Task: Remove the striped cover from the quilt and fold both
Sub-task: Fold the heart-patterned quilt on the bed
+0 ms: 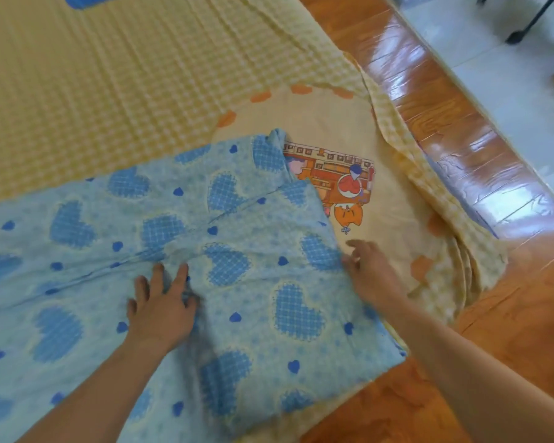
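Observation:
A light blue quilt printed with checked blue hearts lies across the bed's near corner, its far corner folded up. My left hand rests flat on the quilt with its fingers spread over a crease. My right hand is at the quilt's right edge, its fingers touching the fabric there; the hand is blurred. Beneath the quilt lies a yellow checked cover, and a pale panel with an orange cartoon print shows beside the quilt.
The yellow fabric bunches and hangs over the bed's glossy wooden frame on the right. A pale tiled floor lies beyond, with dark chair legs at top right. A blue patch sits at the top edge.

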